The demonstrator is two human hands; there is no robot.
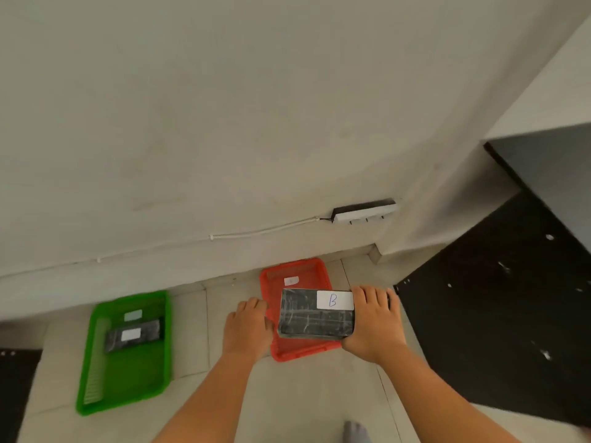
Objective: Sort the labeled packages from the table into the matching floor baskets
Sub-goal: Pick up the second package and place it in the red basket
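My right hand (374, 321) grips the right end of a black wrapped package (311, 318) with a white label marked "B", held above the red basket (297, 351) on the floor. A small white label lies inside that red basket near its far end. My left hand (248, 327) hovers just left of the package with fingers loosely curled, holding nothing. To the left stands a green basket (128, 378) holding another black package (132, 337) with a white label and a separate pale label.
A black table panel (499, 314) rises at the right, close to my right hand. A white power strip (364, 214) with its cable is fixed to the wall behind the baskets. Another dark panel (14, 391) sits at the left edge. Pale floor tiles lie between the baskets.
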